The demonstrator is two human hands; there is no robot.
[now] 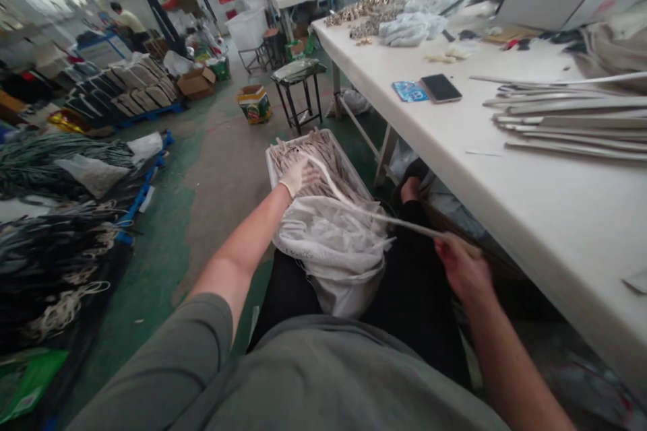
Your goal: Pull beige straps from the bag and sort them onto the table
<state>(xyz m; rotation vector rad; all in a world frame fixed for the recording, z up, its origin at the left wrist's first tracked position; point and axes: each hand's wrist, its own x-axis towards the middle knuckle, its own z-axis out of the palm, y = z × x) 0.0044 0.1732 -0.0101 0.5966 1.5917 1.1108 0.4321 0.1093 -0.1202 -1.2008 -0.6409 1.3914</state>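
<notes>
A long pale strip point(409, 223) stretches from above the crate to the right. My right hand point(464, 266) is closed round its right end, beside the table edge. At its far end, my left hand point(302, 176), in a light glove, lies over the beige strips point(328, 158) with its fingers spread; the pale strip passes close by its fingertips. Those beige strips fill a white crate point(360, 183) in front of me. A whitish sack point(336, 236) covers the crate's near end and hangs down between my legs.
On my right, a long white table point(510, 215) bears a bundle of strips point(571, 118), a phone point(441, 88) and metal pieces. Ahead stands a black stool point(299, 97) beside a carton point(254, 104). Dark cords lie on the left. A person point(127, 19) is far back left.
</notes>
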